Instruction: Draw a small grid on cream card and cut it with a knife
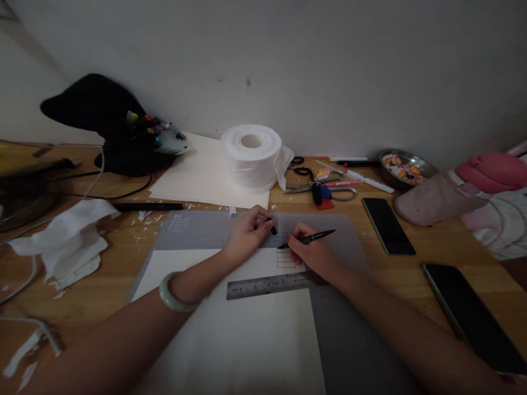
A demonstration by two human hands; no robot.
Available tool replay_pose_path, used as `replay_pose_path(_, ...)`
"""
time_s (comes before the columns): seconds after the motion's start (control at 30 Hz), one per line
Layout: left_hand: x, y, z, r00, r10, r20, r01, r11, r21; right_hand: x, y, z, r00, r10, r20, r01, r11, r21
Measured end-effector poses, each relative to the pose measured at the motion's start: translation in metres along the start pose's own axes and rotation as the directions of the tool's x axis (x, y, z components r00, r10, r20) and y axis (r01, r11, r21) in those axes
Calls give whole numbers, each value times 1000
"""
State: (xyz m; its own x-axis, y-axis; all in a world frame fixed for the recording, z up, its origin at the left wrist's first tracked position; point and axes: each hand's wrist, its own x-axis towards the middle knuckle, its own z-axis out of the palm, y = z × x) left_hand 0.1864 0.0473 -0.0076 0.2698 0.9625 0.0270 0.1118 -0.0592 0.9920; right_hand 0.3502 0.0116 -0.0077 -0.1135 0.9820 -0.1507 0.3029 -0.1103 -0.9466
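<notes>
My right hand (308, 247) grips a black pen (319, 237), its tip at the top of a small ruled drawing (286, 259) near the far right corner of a white sheet (242, 334). Between the fingers of my left hand (249, 230) is a black pen cap (271, 226), held just left of the pen tip. A metal ruler (263, 284) lies across the sheet below the drawing. Under the paper is a grey cutting mat (346, 312). The drawing shows several stacked horizontal lines, partly hidden by my right fingers.
Beyond the mat stands a white tissue roll (251, 164) on blank paper (189, 175). Scissors (300, 188) and keys (323, 192) lie right of it. Two phones (388, 226), a pink-lidded bottle (436, 197) and a metal bowl (397, 178) stand right; crumpled tissue (74, 236) and paper scraps lie left.
</notes>
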Motion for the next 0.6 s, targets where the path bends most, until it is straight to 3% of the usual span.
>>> replay_pose_path(0.6, -1, 0, 0, 1000, 0, 17, -1, 1000, 22, 0, 0, 0, 1000, -19, 13, 19, 999, -27)
